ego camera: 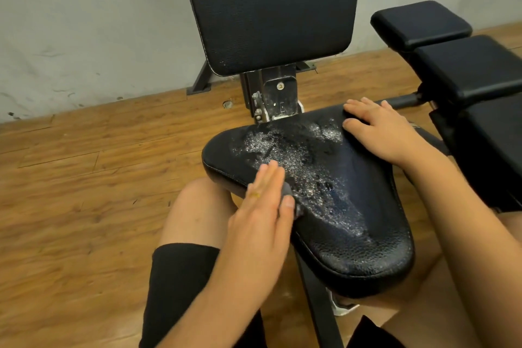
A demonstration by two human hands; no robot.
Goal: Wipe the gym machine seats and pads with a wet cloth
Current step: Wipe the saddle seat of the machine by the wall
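Wood-plank flooring meets a scuffed grey wall left of and behind the black seat. At the seat's left edge, the left hand lies flat, fingers straight and together, pressing a dark grey cloth that mostly hides beneath the palm. Wet droplets glisten across the seat's middle. Behind the seat rises the upright backrest pad. On the seat's far right corner the right hand rests with fingers spread, holding nothing. Right of the seat stands a black padded bench.
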